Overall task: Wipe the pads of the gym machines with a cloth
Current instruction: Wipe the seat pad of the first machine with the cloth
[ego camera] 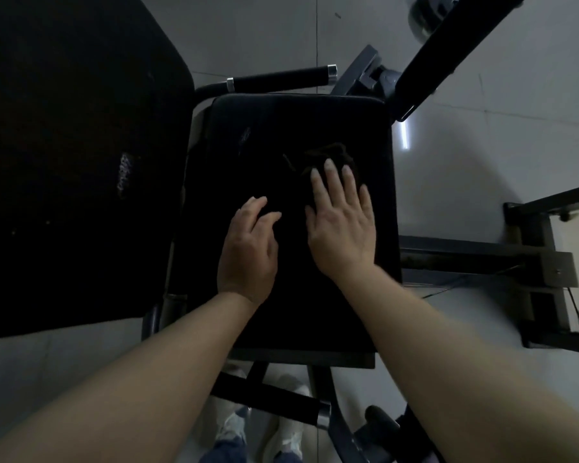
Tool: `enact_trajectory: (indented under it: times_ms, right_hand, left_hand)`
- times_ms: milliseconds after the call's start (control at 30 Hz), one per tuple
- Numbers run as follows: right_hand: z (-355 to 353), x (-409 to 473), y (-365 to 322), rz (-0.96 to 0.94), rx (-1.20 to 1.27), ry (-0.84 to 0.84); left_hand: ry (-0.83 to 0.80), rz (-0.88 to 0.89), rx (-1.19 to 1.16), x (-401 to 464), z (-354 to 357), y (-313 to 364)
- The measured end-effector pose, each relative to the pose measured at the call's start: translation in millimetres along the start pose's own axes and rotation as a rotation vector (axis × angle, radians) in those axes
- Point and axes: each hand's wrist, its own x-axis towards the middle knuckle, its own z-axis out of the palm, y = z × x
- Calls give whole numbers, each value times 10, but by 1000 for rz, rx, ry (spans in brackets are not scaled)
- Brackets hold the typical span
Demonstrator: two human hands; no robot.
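Note:
A black seat pad of a gym machine fills the middle of the head view. A dark cloth lies bunched on its right half, hard to tell from the pad. My right hand lies flat on the cloth with straight fingers pressing it down. To its left my left hand rests on the bare pad, fingers loosely bent and holding nothing. A large worn black back pad stands to the left of the seat.
A black handle bar with chrome ends runs beyond the seat's far edge. A second handle lies below the near edge. Dark metal frame parts stand at right on the grey tiled floor. My shoes show at the bottom.

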Motion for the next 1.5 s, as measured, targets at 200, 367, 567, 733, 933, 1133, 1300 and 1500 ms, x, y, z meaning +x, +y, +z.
enact_trajectory:
  times_ms: [200, 367, 567, 733, 933, 1133, 1300, 1500]
  right_hand:
    - [313, -1277, -121, -115, -3, 37]
    - [141, -711, 15, -161, -18, -9]
    - [91, -205, -118, 29, -3, 34]
    - [397, -1418, -261, -169, 2, 61]
    - [200, -812, -142, -247, -48, -24]
    - [118, -325, -283, -125, -6, -17]
    - [412, -1553, -75, -294, 26, 42]
    - [251, -1332, 486, 18, 76, 105]
  left_hand:
    - [19, -24, 37, -32, 12, 40]
    - [47, -41, 40, -135, 38, 74]
    - [88, -46, -3, -216, 42, 74]
    - [120, -108, -48, -225, 15, 101]
    - [141, -109, -50, -210, 29, 74]
    - [154, -58, -40, -182, 38, 26]
    - [160, -85, -19, -204, 27, 75]
    - [162, -76, -15, -209, 22, 81]
